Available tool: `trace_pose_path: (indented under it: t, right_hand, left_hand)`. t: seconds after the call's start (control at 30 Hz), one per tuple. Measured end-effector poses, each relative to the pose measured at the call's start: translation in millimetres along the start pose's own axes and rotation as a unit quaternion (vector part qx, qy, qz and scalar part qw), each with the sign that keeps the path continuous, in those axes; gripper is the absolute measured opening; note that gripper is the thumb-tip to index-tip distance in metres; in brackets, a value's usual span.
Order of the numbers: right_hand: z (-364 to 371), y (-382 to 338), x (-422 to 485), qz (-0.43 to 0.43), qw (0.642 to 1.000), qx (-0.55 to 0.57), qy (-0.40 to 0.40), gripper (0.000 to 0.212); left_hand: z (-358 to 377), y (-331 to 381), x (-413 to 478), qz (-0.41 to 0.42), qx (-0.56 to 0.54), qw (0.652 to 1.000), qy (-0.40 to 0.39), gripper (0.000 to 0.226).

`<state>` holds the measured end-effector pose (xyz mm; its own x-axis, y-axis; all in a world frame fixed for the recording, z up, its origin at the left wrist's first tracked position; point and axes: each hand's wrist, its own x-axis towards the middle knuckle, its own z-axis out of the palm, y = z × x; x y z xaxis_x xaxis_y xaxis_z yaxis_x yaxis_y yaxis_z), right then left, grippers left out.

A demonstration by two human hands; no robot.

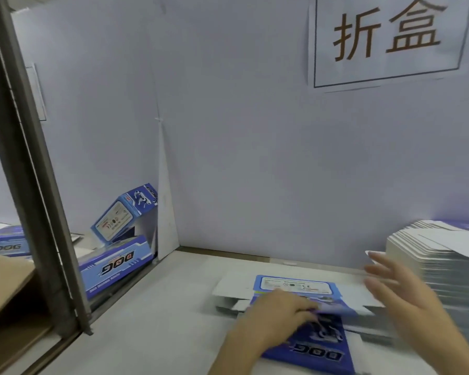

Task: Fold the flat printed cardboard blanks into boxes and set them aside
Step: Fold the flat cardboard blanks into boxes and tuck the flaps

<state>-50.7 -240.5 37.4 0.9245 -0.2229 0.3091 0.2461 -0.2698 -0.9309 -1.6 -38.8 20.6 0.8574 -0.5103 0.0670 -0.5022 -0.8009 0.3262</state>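
The blue printed cardboard blank (309, 345) at 6 o'clock is pinned by the left hand (276, 309), fingers (305, 307) seemingly flat; its creases should be raised squarely by the right hand (409, 304), fingers (382, 269) released.

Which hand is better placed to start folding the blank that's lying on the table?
The left hand: it lies on the printed blank, near its middle. The right hand hangs open in the air, off beside the stack of blanks.
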Motion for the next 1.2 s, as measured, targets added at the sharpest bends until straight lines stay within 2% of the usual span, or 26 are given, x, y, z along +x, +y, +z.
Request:
trace_pose_path:
  t: [0.03, 0.1, 0.13, 0.23, 0.33, 0.4, 0.53, 0.6, 0.73, 0.9, 1.0, 1.2]
  right_hand:
    - [-2.2, -0.9, 0.1, -0.022, 0.999, -0.008, 0.034, 0.042]
    - [-7.0, -2.5, 0.3, -0.050, 0.994, -0.005, 0.092, 0.049]
    - [-8.9, -3.9, 0.5, -0.056, 0.992, 0.005, 0.111, 0.050]
    - [-12.7, -5.4, 2.3, -0.056, 0.992, 0.031, 0.111, 0.052]
    - [-11.3, -9.2, 0.7, -0.054, 0.995, 0.053, 0.063, 0.051]
    - [-9.3, -13.4, -2.5, -0.054, 0.993, 0.101, 0.029, 0.045]
    - [-11.8, -18.8, -6.2, -0.065, 0.987, 0.140, 0.044, 0.038]
    - [-14.0, -19.3, -6.0, -0.061, 0.988, 0.129, 0.051, 0.043]
    - [-17.2, -18.5, -4.3, -0.051, 0.992, 0.098, 0.066, 0.039]
    - [-18.4, -13.6, -2.1, -0.042, 0.993, 0.082, 0.077, 0.042]
    - [-17.9, -14.1, -3.0, -0.049, 0.993, 0.074, 0.071, 0.048]
    - [-4.9, -15.4, -7.8, -0.085, 0.993, 0.079, 0.028, 0.054]
  left_hand:
    - [-5.8, 0.3, -1.3, 0.022, 0.041, 0.994, 0.103, 0.034]
    - [-16.0, 2.9, -2.3, 0.088, 0.089, 0.940, 0.317, 0.036]
    - [-21.2, 4.3, -4.2, 0.113, 0.069, 0.911, 0.390, 0.036]
    - [-33.1, 16.7, -14.5, 0.135, -0.157, 0.843, 0.497, 0.030]
    - [-39.9, 30.6, -20.7, 0.117, -0.418, 0.772, 0.465, 0.018]
    - [-42.9, 35.6, -21.1, 0.099, -0.480, 0.754, 0.437, 0.024]
    - [-39.7, 41.2, -18.4, 0.075, -0.481, 0.782, 0.390, 0.053]
    - [-35.2, 45.4, -17.1, 0.077, -0.476, 0.791, 0.376, 0.063]
    - [-28.4, 54.3, -15.3, 0.055, -0.485, 0.798, 0.353, 0.086]
    - [-25.7, 56.9, -13.9, 0.050, -0.481, 0.805, 0.344, 0.096]
    - [-27.4, 58.5, -14.9, 0.049, -0.500, 0.800, 0.328, 0.093]
    - [-23.9, 66.3, -19.0, 0.035, -0.544, 0.801, 0.248, 0.098]
